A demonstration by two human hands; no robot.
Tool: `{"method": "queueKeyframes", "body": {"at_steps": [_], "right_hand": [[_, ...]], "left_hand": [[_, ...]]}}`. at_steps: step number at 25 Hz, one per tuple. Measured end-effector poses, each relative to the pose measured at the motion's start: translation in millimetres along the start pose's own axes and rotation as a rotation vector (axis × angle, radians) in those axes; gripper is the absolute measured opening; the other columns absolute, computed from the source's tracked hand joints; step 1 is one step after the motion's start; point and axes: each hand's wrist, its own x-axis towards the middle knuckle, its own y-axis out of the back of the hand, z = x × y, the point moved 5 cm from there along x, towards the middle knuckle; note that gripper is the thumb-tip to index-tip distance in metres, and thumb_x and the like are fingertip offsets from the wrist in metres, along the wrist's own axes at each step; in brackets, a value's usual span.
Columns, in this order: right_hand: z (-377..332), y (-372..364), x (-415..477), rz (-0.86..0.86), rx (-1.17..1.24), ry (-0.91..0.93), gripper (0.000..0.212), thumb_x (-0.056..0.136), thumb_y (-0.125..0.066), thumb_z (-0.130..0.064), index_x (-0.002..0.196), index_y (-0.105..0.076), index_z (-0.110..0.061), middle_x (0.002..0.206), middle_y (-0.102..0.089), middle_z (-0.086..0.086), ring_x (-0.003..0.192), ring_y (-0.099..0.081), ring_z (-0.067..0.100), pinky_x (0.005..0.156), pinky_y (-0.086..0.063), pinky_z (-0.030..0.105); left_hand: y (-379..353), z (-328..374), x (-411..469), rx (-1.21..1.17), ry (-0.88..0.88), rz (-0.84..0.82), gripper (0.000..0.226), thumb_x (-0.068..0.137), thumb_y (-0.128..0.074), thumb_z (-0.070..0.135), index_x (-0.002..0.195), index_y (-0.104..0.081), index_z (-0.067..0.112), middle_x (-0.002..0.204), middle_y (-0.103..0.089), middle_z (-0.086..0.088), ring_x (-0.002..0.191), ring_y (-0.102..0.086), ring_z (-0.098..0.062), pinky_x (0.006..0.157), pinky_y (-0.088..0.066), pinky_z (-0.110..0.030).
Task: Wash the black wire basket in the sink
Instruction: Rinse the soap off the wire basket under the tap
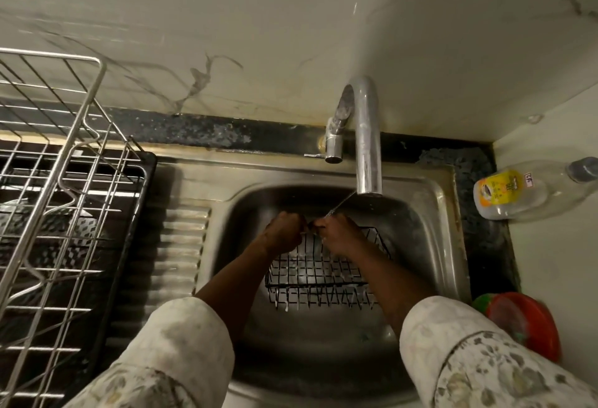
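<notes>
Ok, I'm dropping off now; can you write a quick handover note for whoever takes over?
Left hand: fingers curled on the far rim of the black wire basket.
Right hand: grips the same rim, right beside it.
The basket sits in the sink, below the trickling faucet.
Done: white suds cling to its front wires, so it looks soaped.
Left: probably rinse the suds off all sides.

Wore a left sleeve and right sleeve of loose cream cloth printed with grey-green leaves and flowers. Ended mid-forearm in pale, smudged cuffs, thin dark piping on the right. Showed left hand and right hand bare.
</notes>
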Motion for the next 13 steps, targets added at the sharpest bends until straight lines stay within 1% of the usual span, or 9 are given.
{"method": "queueKeyframes", "body": {"at_steps": [4,6,7,9,11,12,13], "right_hand": [[5,10,12,0.04,0.064,0.017,0.02,0.096,-0.06,-0.006,0.106,-0.073,-0.017,0.102,-0.071,0.004,0.091,-0.066,0.016,0.085,-0.057,0.04],[2,12,13,0.06,0.092,0.027,0.024,0.094,-0.062,-0.003,0.107,-0.074,-0.018,0.106,-0.072,0.001,0.095,-0.065,0.015,0.088,-0.057,0.038],[1,12,13,0.073,0.113,0.031,0.028,0.093,-0.062,-0.002,0.112,-0.074,-0.019,0.11,-0.07,-0.002,0.098,-0.064,0.013,0.089,-0.055,0.035],[4,10,10,0.083,0.117,-0.014,0.03,0.092,-0.064,-0.003,0.117,-0.071,-0.02,0.112,-0.066,-0.006,0.097,-0.061,0.011,0.086,-0.054,0.031],[17,10,8,0.095,0.078,-0.092,0.017,0.094,-0.064,-0.01,0.109,-0.071,-0.018,0.106,-0.067,0.001,0.091,-0.062,0.014,0.08,-0.055,0.032],[22,12,6,0.093,0.062,-0.124,0.012,0.097,-0.062,-0.015,0.105,-0.07,-0.016,0.101,-0.066,0.003,0.088,-0.061,0.014,0.077,-0.053,0.032],[25,14,3,0.089,0.042,-0.13,0.011,0.099,-0.061,-0.018,0.104,-0.07,-0.016,0.098,-0.065,0.003,0.086,-0.06,0.014,0.074,-0.05,0.03]], "left_hand": [[10,-18,7,-0.044,0.039,0.002,0.018,0.09,-0.061,0.008,0.103,-0.073,0.014,0.098,-0.073,-0.006,0.089,-0.069,-0.022,0.077,-0.055,-0.03],[13,-26,6,-0.065,0.045,-0.003,0.017,0.09,-0.06,0.007,0.102,-0.072,0.013,0.099,-0.071,-0.007,0.091,-0.068,-0.023,0.079,-0.055,-0.031],[13,-29,4,-0.07,0.042,-0.002,0.017,0.09,-0.06,0.006,0.101,-0.071,0.012,0.1,-0.07,-0.008,0.093,-0.067,-0.023,0.081,-0.055,-0.031],[13,-34,-1,-0.064,0.047,0.01,0.016,0.091,-0.057,0.003,0.101,-0.069,0.007,0.101,-0.069,-0.011,0.096,-0.067,-0.026,0.081,-0.055,-0.033],[10,-40,-5,-0.065,0.078,0.011,0.016,0.093,-0.056,0.004,0.104,-0.068,0.004,0.104,-0.068,-0.012,0.098,-0.065,-0.026,0.08,-0.051,-0.031],[10,-40,-7,-0.056,0.095,0.012,0.016,0.094,-0.056,0.006,0.104,-0.068,0.006,0.106,-0.067,-0.011,0.097,-0.064,-0.024,0.08,-0.049,-0.029],[11,-39,-10,-0.045,0.113,0.008,0.014,0.095,-0.056,0.008,0.102,-0.068,0.01,0.105,-0.066,-0.01,0.093,-0.061,-0.023,0.08,-0.047,-0.028]]}}
